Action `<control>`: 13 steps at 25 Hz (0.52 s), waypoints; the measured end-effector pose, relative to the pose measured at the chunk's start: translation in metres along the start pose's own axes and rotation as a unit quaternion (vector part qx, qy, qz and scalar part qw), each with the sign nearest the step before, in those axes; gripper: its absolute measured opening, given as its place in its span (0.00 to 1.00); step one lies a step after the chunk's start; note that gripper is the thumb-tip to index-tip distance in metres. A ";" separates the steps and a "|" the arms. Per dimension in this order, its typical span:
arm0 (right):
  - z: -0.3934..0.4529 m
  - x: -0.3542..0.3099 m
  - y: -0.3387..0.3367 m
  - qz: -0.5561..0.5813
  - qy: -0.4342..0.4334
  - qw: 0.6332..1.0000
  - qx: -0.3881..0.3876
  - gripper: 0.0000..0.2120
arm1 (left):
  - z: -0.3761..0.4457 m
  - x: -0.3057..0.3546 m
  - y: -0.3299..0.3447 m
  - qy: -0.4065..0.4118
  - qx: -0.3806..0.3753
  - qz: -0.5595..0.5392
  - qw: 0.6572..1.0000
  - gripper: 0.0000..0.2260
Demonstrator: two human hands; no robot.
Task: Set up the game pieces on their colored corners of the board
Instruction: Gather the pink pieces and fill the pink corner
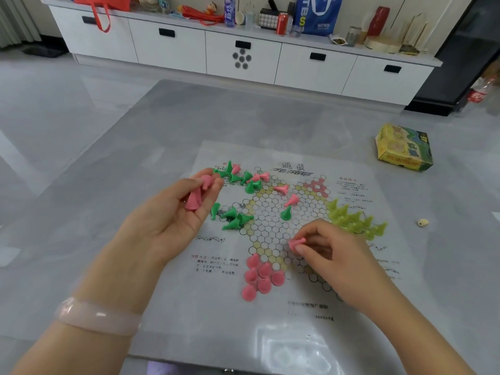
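The pink cone pawn point(296, 243) sits pinched between the thumb and fingertips of the right hand point(328, 251), low over the near-centre of the paper board point(349, 269), just right of the cluster of pink pawns point(259, 276) already standing on the near corner. The piece looks like hollow moulded plastic: very light, stiff, smooth and a little slippery, with a narrow tip and a flared base. It probably handles best taken at the slim upper part, so the wide base stays free to land flat on a circle; it tips easily if nudged.

The left hand point(176, 212) is curled shut around a few more pink pawns point(196, 197), held above the board's left edge as a reserve.

Farther out, loose green pawns point(234, 217) lie toppled left of centre, and a mixed heap of green and pink pieces point(243, 175) lies at the far left of the board. Yellow-green pawns point(354, 220) stand packed on the right corner. The board itself is thin printed sheet, likely to slide or crease on the glossy grey table point(151, 125). A yellow-green game box point(403, 147) rests to the far right.
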State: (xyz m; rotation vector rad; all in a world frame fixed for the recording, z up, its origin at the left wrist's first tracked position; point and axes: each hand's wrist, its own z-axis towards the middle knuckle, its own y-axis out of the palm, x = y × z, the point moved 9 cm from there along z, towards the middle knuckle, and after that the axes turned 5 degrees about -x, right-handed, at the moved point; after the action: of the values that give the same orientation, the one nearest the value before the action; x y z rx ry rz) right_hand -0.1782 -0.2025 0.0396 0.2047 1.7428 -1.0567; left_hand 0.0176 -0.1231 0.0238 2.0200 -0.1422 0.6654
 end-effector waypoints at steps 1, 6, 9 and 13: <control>0.000 0.002 -0.001 -0.004 -0.002 1.000 -0.002 0.05 | 0.001 -0.001 0.000 -0.003 0.003 0.004 1.000 0.06; 0.000 -0.005 0.004 -0.107 -0.059 0.992 -0.040 0.04 | 0.001 -0.005 -0.004 -0.008 0.019 0.004 1.000 0.06; -0.002 -0.006 0.007 -0.150 -0.085 0.983 -0.058 0.04 | 0.001 -0.005 -0.003 -0.010 0.004 0.007 1.000 0.06; -0.006 -0.005 0.014 -0.189 -0.102 0.974 -0.080 0.03 | 0.000 -0.007 -0.005 -0.008 0.023 0.020 1.000 0.06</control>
State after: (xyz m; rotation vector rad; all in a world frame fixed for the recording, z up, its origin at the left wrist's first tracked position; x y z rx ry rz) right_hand -0.1719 -0.1882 0.0366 -0.3385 1.7048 -1.1538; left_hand 0.0131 -0.1218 0.0165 2.0709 -0.1778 0.6839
